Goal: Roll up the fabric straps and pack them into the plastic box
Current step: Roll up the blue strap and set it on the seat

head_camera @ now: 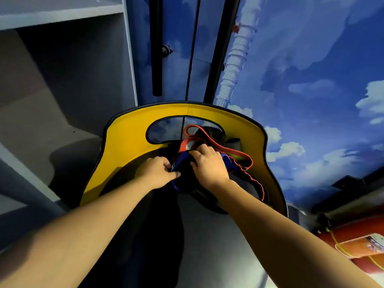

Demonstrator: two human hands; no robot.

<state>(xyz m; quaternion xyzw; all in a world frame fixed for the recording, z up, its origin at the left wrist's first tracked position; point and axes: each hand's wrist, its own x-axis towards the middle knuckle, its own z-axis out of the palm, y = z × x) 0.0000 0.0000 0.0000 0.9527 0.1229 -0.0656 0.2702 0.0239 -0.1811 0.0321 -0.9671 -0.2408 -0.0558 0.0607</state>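
Observation:
A tangle of fabric straps lies on the dark seat of a chair with a yellow backrest [128, 132]. A blue strap [181, 161] sits in the middle of the pile, between my hands. A red strap [220, 146] loops up toward the backrest and trails down the right side. My left hand [158, 171] pinches the blue strap's left end with thumb and fingers. My right hand [207, 163] lies on top of the pile, fingers curled over the blue and red straps. No plastic box is in view.
Grey shelving [62, 80] stands to the left. A wall with a blue sky and cloud print [311, 80] fills the right. Black vertical bars [156, 48] rise behind the chair. An orange item with a yellow cable [353, 246] lies at the lower right.

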